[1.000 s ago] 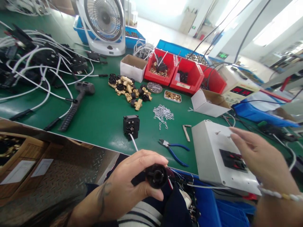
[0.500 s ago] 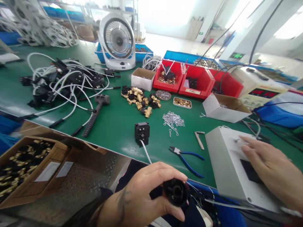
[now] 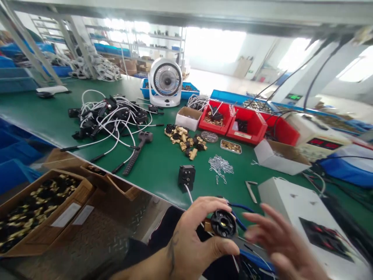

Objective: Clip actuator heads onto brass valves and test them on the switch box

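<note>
My left hand (image 3: 194,241) is closed around a round black fitting (image 3: 223,223) with a brass centre, held over my lap at the table's front edge. My right hand (image 3: 284,245) hovers just right of that fitting, fingers spread and blurred, holding nothing. Behind the hands a black square block (image 3: 186,177) with a white cable stands on the green table (image 3: 157,163). Blue-handled pliers (image 3: 237,208) lie partly hidden behind the fitting. A white box (image 3: 294,210) with a black panel sits to the right.
Brass-and-black fittings (image 3: 186,140), loose wire clips (image 3: 220,165), red bins (image 3: 233,120), a small fan (image 3: 167,82), a black mallet (image 3: 136,151) and tangled white cables (image 3: 107,116) fill the table. Cardboard boxes of fittings (image 3: 37,206) stand lower left. A meter (image 3: 319,140) is at right.
My right hand left the white box and came in beside the fitting. My left hand raised the fitting a little. The camera tilted up, showing more of the room.
</note>
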`<state>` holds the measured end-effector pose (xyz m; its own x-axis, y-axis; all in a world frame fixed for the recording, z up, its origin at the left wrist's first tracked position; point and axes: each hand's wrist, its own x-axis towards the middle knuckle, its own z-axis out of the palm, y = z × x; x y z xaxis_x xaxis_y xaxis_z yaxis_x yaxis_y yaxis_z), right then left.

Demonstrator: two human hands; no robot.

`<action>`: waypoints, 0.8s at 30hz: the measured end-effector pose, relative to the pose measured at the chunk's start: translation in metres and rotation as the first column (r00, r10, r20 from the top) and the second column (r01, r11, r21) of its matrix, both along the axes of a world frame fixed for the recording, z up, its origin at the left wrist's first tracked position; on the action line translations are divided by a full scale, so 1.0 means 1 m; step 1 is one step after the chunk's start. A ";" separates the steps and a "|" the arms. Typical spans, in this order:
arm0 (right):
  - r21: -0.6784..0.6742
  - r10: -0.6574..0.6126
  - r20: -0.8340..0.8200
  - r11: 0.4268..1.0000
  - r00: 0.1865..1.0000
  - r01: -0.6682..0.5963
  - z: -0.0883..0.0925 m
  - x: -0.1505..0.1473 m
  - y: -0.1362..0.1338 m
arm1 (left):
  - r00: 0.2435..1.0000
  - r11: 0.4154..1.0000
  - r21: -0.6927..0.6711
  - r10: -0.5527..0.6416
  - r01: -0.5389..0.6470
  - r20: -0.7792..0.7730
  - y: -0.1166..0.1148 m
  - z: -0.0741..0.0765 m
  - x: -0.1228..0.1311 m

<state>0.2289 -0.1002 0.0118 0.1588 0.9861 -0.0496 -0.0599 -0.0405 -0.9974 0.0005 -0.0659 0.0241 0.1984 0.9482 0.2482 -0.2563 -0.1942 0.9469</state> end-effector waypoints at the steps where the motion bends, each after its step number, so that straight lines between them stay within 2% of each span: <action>1: -0.051 0.042 -0.167 0.997 0.985 -0.051 -0.003 -0.035 -0.009 | 1.000 1.000 0.008 0.025 -0.025 0.001 -0.002 0.000 0.005; 3: -0.128 -0.024 -0.405 0.991 0.914 -0.031 -0.008 -0.087 -0.020 | 0.999 0.999 0.036 -0.008 0.010 -0.052 -0.005 0.000 0.010; 5: -0.156 -0.065 -0.493 0.988 0.868 -0.014 -0.009 -0.113 -0.024 | 0.983 0.994 0.088 -0.054 0.070 -0.177 -0.002 -0.003 0.007; 6: -0.160 -0.078 -0.505 0.987 0.860 -0.004 -0.008 -0.117 -0.025 | 0.967 0.992 0.114 -0.019 0.050 -0.254 0.004 -0.007 0.002; 7: -0.160 -0.083 -0.506 0.987 0.859 0.001 -0.006 -0.117 -0.026 | 0.944 0.990 0.142 0.067 -0.021 -0.324 0.013 -0.012 -0.005; 8: -0.161 -0.087 -0.503 0.987 0.860 0.006 -0.003 -0.115 -0.026 | 0.889 0.969 0.165 0.237 -0.185 -0.392 0.025 -0.018 -0.012; 9: -0.162 -0.089 -0.499 0.987 0.862 0.008 -0.001 -0.112 -0.027 | 0.842 0.944 0.144 0.331 -0.297 -0.426 0.039 -0.025 -0.020; 11: -0.172 -0.086 -0.494 0.985 0.865 0.000 0.002 -0.108 -0.028 | 0.769 0.908 0.095 0.399 -0.409 -0.499 0.069 -0.037 -0.033; 14: -0.185 -0.053 -0.496 0.982 0.867 -0.046 0.003 -0.108 -0.029 | 0.728 0.928 0.027 0.310 -0.372 -0.612 0.100 -0.045 -0.041; 16: -0.181 -0.024 -0.506 0.980 0.862 -0.079 0.005 -0.111 -0.028 | 0.723 0.947 0.002 0.245 -0.320 -0.646 0.104 -0.042 -0.039; 20: -0.153 0.016 -0.497 0.983 0.867 -0.105 0.014 -0.114 -0.028 | 0.784 0.968 -0.076 0.145 -0.237 -0.603 0.090 -0.031 -0.028; 24: -0.084 0.081 -0.477 0.987 0.875 -0.137 0.023 -0.114 -0.032 | 0.925 0.963 -0.254 -0.013 -0.090 -0.379 0.066 -0.023 -0.024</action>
